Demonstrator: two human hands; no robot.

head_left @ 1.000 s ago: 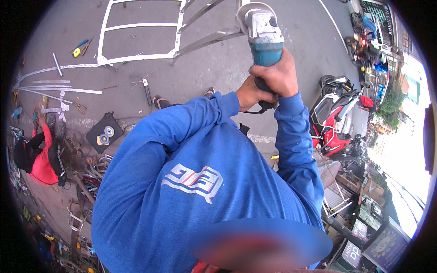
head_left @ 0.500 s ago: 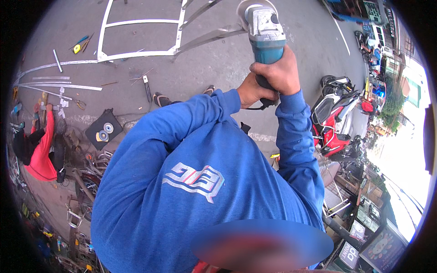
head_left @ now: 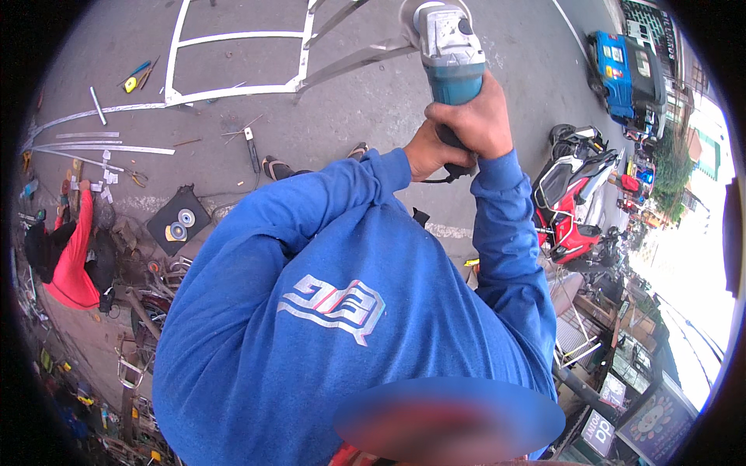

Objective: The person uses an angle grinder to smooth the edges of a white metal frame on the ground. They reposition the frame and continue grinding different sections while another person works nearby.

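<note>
A teal and grey angle grinder (head_left: 455,76) is held out at the top centre, its round disc guard touching or very close to a metal bar (head_left: 357,60) of the frame. My right hand (head_left: 486,123) wraps around the grinder's body from the right. Lower down, my left hand (head_left: 427,152) closes round the rear end of its handle, beside the black cord. Further left, the silver metal frame (head_left: 233,96) rests on the asphalt. The disc's contact with the bar is hard to make out.
On the ground at left lie metal strips (head_left: 116,147), a tape measure (head_left: 130,84), pliers (head_left: 138,179), and a black mat (head_left: 159,224) with discs. A person in red (head_left: 68,272) crouches far left. A red motorcycle (head_left: 571,194) stands at right; a blue vehicle (head_left: 622,76) is on the road.
The grinder and both hands have shifted very slightly left, still gripping. On the road at upper right, the blue vehicle has come further into view.
</note>
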